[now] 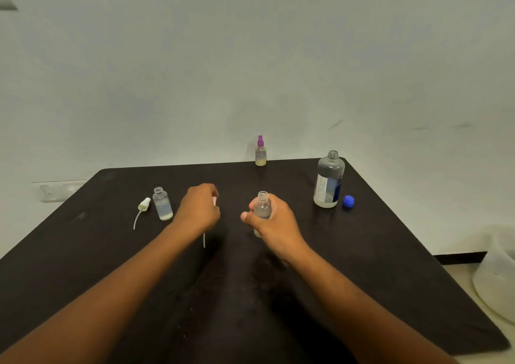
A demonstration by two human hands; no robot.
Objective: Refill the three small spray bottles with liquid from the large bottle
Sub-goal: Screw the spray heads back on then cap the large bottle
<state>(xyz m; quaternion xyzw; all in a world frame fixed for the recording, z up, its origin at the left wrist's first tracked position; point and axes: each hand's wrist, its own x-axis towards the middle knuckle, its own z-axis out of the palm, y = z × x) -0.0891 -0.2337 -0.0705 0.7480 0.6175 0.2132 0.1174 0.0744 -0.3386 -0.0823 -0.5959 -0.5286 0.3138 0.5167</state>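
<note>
Over the tabletop, the right hand wraps an uncapped small bottle upright while left hand fingers pinch its sprayer, best threaded straight down before twisting.

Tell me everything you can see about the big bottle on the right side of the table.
The large bottle stands upright on the dark table, near its far right corner. It looks like clear plastic, round-shouldered, with a threaded neck that is open, its cap off. A white and blue label wraps its lower body. Clear liquid shows low inside, though the level is hard to judge. A blue cap lies just beside its base on the right. Neither hand touches it.
</note>
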